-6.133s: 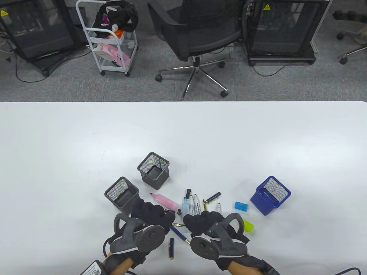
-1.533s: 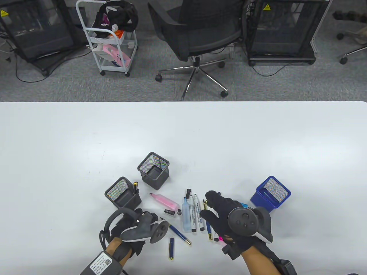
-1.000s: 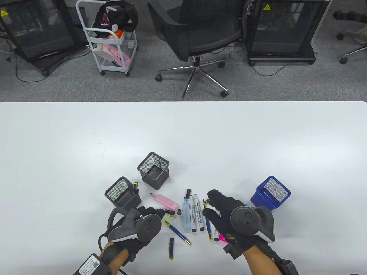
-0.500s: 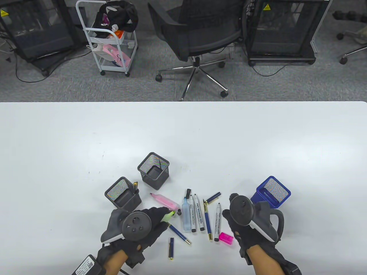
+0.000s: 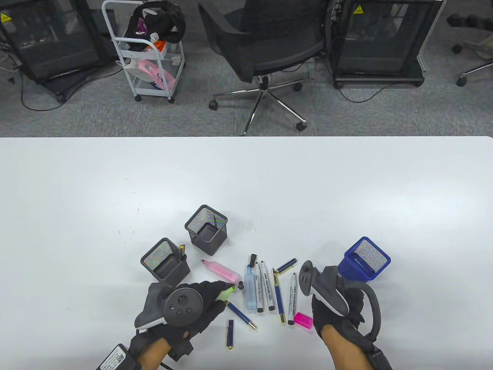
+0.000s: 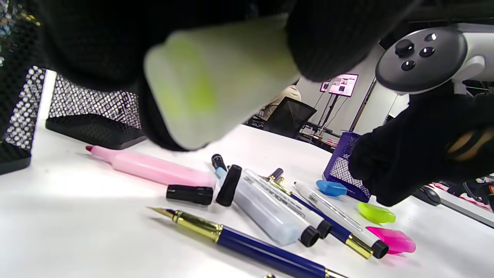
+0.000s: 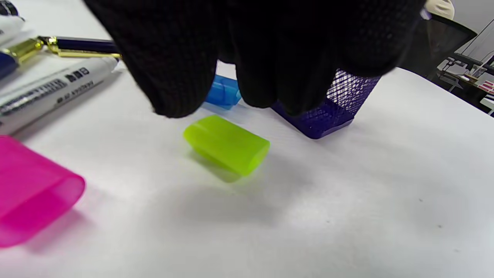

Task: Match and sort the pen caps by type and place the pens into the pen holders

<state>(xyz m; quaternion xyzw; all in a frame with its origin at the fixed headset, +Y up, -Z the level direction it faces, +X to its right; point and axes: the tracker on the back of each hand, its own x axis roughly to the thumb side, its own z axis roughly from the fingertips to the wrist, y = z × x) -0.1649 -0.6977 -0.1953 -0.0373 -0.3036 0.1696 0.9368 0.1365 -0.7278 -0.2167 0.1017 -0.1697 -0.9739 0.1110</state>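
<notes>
My left hand (image 5: pixel 217 295) grips a yellow-green highlighter (image 5: pixel 228 291) with no cap; in the left wrist view its pale body (image 6: pixel 216 81) fills the top between my fingers. My right hand (image 5: pixel 348 304) hangs over the green cap (image 7: pixel 227 144), its fingertips (image 7: pixel 173 88) just above it and holding nothing. A pink cap (image 5: pixel 303 320) and a blue cap (image 7: pixel 223 92) lie close by. The pink highlighter (image 5: pixel 221 271), the blue highlighter (image 5: pixel 250 287), white markers (image 5: pixel 265 287), blue-gold pens (image 5: pixel 240 315) and black caps (image 6: pixel 189 194) lie between my hands.
Two black mesh holders stand at the left, the far one (image 5: pixel 206 229) and the near one (image 5: pixel 165 264) with a gold-tipped pen (image 5: pixel 181 251) in it. The blue mesh holder (image 5: pixel 364 262) stands right behind my right hand. A blue pen cap (image 5: pixel 230 333) lies near the front edge.
My left hand reached right and picked the yellow-green highlighter off the table. My right hand left the pens and swung right, turning on its side over the green cap.
</notes>
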